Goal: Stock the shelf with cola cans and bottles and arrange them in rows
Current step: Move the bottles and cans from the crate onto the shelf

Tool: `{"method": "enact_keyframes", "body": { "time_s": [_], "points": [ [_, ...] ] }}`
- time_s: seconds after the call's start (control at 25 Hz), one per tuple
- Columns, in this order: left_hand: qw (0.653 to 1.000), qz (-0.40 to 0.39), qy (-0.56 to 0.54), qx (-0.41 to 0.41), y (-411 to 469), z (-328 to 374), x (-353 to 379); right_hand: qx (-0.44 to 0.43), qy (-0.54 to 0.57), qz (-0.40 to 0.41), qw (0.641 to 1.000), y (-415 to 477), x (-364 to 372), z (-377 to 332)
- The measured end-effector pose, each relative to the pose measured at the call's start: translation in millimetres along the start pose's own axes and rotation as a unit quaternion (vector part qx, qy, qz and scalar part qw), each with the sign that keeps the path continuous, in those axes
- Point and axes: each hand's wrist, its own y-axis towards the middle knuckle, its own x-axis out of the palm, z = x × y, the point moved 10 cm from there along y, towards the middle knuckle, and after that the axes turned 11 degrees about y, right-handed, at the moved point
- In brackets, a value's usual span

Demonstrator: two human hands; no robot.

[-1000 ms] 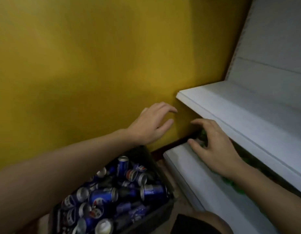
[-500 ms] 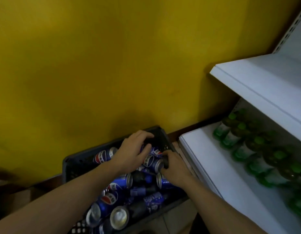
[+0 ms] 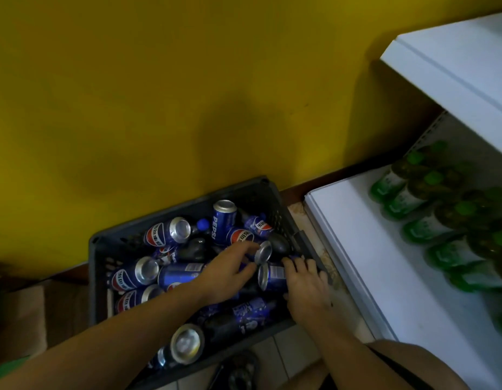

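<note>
A dark grey plastic crate (image 3: pixel 95 266) on the floor holds several blue cola cans (image 3: pixel 166 232) and dark cola bottles (image 3: pixel 241 316) lying jumbled. My left hand (image 3: pixel 226 273) reaches into the crate, its fingers and thumb round a can (image 3: pixel 263 251) with the silver top facing me. Just to the right, my right hand (image 3: pixel 306 281) curls its fingers over another blue can (image 3: pixel 271 277) near the crate's right wall. The white lower shelf (image 3: pixel 365 249) stands right of the crate, with an upper shelf (image 3: pixel 447 63) above it.
Several green-capped bottles (image 3: pixel 407 198) stand in rows at the back of the lower shelf; its front strip is bare. A yellow wall (image 3: pixel 188 94) rises behind the crate. A cardboard box (image 3: pixel 19 319) sits at the left, and my knee (image 3: pixel 407 361) is at the bottom right.
Both hands left the shelf edge and dropped into the crate, closing on cans. The view tilted down, and the green bottles came into sight.
</note>
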Motion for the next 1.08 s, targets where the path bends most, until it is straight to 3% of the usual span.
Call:
{"method": "enact_keyframes", "body": {
  "time_s": [0.12, 0.24, 0.4, 0.44, 0.52, 0.6, 0.68, 0.76, 0.92, 1.08],
  "points": [
    [0.985, -0.003, -0.160, -0.069, 0, -4, 9, 0.002, 0.143, 0.033, 0.989, -7, -8, -5],
    [0.931, 0.015, -0.344, -0.118, -2, -10, 18, -0.004, 0.398, 0.076, 0.914, -7, -21, -33],
    [0.899, 0.121, -0.397, -0.142, -6, -26, -10, -0.019, 0.557, 0.051, 0.829, 7, -32, -59],
    [0.895, 0.150, -0.390, -0.153, -8, -32, -22, -0.006, 0.558, 0.031, 0.829, 6, -27, -59],
    [0.888, 0.183, -0.386, -0.170, -13, -43, -40, -0.005, 0.441, -0.033, 0.897, 0, 0, -62],
    [0.884, 0.187, -0.391, -0.176, -17, -50, -50, -0.055, 0.227, -0.163, 0.959, -12, 51, -74],
    [0.890, 0.178, -0.385, -0.165, -22, -49, -57, -0.095, 0.078, -0.272, 0.954, -17, 87, -82],
    [0.901, 0.159, -0.375, -0.150, -29, -45, -58, -0.099, 0.011, -0.323, 0.941, -10, 95, -87],
    [0.907, 0.152, -0.371, -0.133, -34, -39, -58, -0.126, -0.141, -0.290, 0.938, 2, 75, -90],
    [0.898, 0.176, -0.382, -0.126, -29, -16, -84, -0.158, -0.123, -0.174, 0.964, 3, 9, -108]
  ]
}}
